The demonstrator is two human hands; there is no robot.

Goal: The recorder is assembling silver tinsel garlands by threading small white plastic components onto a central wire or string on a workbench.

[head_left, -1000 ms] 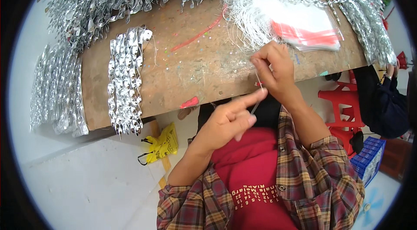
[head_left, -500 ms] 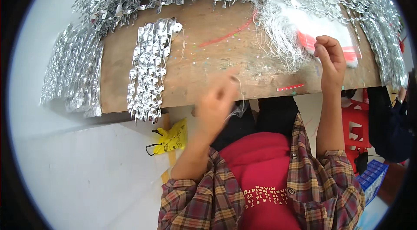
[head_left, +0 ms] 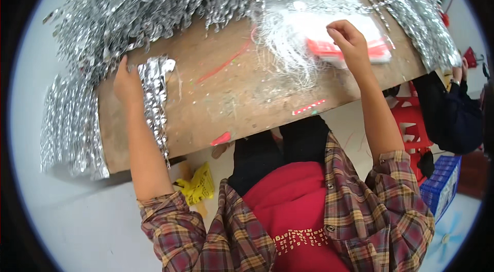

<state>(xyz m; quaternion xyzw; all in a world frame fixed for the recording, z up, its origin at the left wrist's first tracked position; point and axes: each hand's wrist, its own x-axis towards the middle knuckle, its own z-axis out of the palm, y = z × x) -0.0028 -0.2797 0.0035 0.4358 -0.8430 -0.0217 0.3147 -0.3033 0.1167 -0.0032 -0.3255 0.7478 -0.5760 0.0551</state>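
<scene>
My left hand (head_left: 128, 87) is at the left of the table, beside a small bundle of silver twisted foil strips (head_left: 154, 87) and partly over it. Its index finger and thumb are apart, with the fingertip close to the hanging edge of a large silver foil heap (head_left: 180, 10). Whether that fingertip touches the foil, I cannot tell. My right hand (head_left: 351, 43) is raised over a stack of clear plastic bags with red bands (head_left: 373, 52). Its fingers are curled together in a pinch, and anything between them is too small to make out. White strings (head_left: 288, 48) lie loose left of it.
More silver strips hang over the left end (head_left: 72, 128) and right end (head_left: 417, 25) of the wooden table (head_left: 226, 87). A red scrap (head_left: 221, 139) lies at the front edge. Below are a yellow bag (head_left: 198, 185), red stool (head_left: 411, 123) and blue box (head_left: 441, 182); another person (head_left: 458, 112) is at right.
My left hand has gone from the table's front edge out to the foil strips at the left. My right hand stays pinched above the bags. The whole view has shifted and tilted.
</scene>
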